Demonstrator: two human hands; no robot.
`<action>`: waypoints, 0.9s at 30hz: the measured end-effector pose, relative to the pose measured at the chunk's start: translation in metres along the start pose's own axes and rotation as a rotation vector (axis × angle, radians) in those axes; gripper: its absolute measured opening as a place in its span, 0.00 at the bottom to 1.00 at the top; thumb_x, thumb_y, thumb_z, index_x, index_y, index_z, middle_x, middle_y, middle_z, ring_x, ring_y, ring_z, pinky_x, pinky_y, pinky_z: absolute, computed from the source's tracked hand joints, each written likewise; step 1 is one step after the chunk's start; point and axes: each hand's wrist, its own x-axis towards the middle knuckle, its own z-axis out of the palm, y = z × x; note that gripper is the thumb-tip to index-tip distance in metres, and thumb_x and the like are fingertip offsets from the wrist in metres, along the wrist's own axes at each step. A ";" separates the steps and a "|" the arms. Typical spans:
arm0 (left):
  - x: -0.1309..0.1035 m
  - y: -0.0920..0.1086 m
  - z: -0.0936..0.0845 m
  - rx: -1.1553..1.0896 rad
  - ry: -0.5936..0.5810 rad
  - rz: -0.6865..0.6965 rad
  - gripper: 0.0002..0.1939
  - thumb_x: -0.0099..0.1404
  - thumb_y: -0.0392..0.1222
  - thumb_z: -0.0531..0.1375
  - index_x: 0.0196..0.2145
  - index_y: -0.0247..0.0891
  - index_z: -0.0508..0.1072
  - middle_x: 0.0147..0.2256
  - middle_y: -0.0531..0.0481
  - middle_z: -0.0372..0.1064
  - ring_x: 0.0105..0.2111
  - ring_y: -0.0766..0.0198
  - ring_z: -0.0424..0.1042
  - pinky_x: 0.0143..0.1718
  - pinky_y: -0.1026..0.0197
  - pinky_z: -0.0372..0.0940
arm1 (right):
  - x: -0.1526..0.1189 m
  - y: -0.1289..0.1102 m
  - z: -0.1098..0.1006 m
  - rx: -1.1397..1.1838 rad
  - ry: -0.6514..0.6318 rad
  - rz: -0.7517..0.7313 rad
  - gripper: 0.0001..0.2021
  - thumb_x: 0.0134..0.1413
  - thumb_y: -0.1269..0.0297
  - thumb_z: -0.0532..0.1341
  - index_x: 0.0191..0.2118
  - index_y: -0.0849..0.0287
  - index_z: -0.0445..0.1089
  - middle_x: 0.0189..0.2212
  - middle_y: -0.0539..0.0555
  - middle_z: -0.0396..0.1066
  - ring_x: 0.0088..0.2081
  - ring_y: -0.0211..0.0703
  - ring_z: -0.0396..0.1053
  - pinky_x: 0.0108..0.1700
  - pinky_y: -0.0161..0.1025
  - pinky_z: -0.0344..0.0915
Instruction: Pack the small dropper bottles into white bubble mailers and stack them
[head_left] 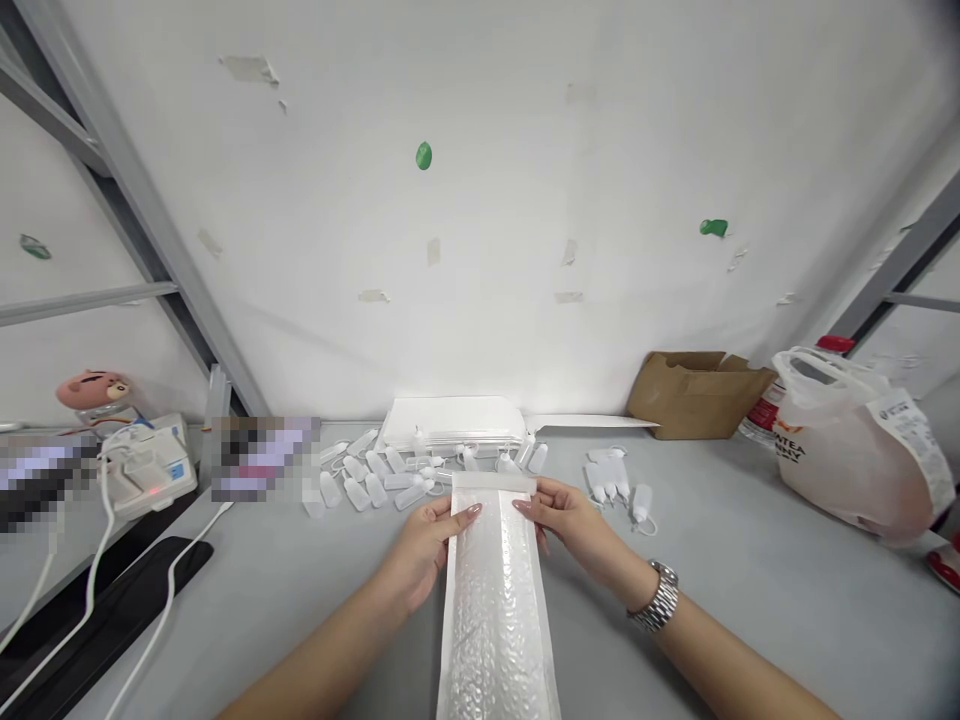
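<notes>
Bubble mailer (495, 610), one in all between the two hands, extends over the middle of the grey bench (750, 590), its lower end running out of view. The left hand (429, 545) has its grip closed on the upper left edge, thumb on the front face; the right hand (566, 520) pinches the upper right edge the same way. One metal-banded watch (660, 597) circles the right wrist.

Beyond the mailer, well over ten small white squeeze bottles (330, 489) lie scattered, overlapping too much for an exact count. To the right are what look like three more bottles (607, 470) side by side, with a fourth (641, 502) just beside them. One stack of flat white pieces (454, 415) rests near the wall; farther right stand one open cardboard box (697, 400) and one plastic carrier bag (840, 450).
</notes>
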 end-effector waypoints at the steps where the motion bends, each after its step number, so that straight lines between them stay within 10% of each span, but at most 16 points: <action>1: -0.001 0.000 0.000 0.001 0.008 -0.002 0.20 0.48 0.44 0.67 0.38 0.33 0.74 0.37 0.42 0.74 0.37 0.55 0.72 0.39 0.60 0.64 | 0.000 0.000 0.000 0.023 -0.003 0.008 0.16 0.43 0.53 0.63 0.34 0.61 0.68 0.18 0.45 0.61 0.19 0.31 0.56 0.22 0.32 0.54; 10: -0.003 0.001 0.005 0.011 -0.017 -0.001 0.23 0.47 0.44 0.67 0.42 0.34 0.73 0.39 0.42 0.74 0.39 0.55 0.72 0.40 0.59 0.64 | -0.003 0.003 0.006 0.014 0.002 0.056 0.21 0.42 0.50 0.63 0.39 0.62 0.69 0.28 0.53 0.70 0.27 0.38 0.66 0.30 0.37 0.62; 27: -0.005 -0.002 0.006 0.074 -0.080 -0.059 0.20 0.49 0.43 0.66 0.40 0.35 0.74 0.38 0.44 0.74 0.39 0.55 0.72 0.41 0.59 0.64 | 0.002 0.008 0.005 -0.099 0.246 0.038 0.20 0.39 0.46 0.62 0.21 0.60 0.63 0.14 0.44 0.56 0.16 0.30 0.51 0.19 0.32 0.46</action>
